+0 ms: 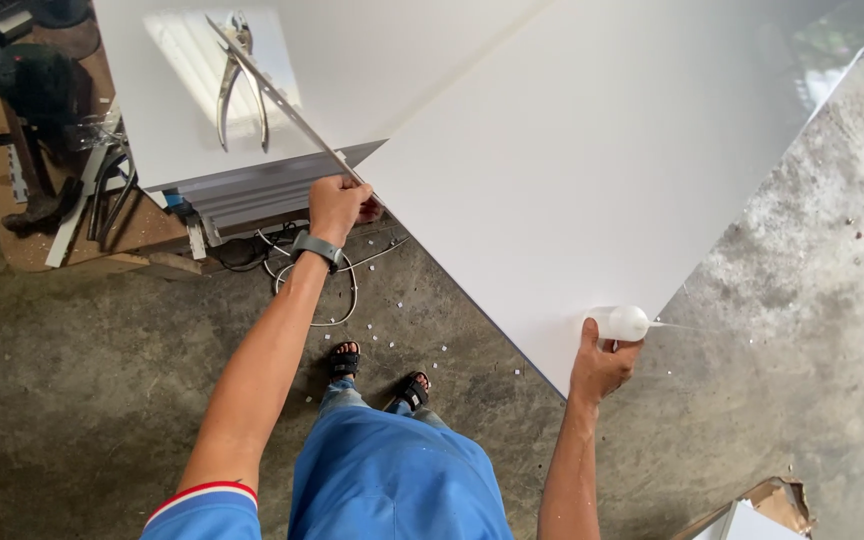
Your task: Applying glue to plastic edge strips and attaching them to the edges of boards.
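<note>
A large white panel (592, 150) lies tilted before me, its near corner pointing at my legs. My left hand (337, 205), with a grey watch on the wrist, grips the near end of a thin metal strip (272, 92) at the panel's left corner. The strip runs up and left over another white sheet (352, 60). My right hand (602, 365) holds a small white squeeze bottle (624, 322) at the panel's lower right edge, its thin nozzle pointing right along the edge.
Metal pliers (237, 85) lie on the rear white sheet, which rests on stacked grey profiles (252, 195). Cables (337, 285) trail on the concrete floor (92, 370) with small white bits. Tools sit on cardboard (32, 150) at left. A box (762, 510) is at bottom right.
</note>
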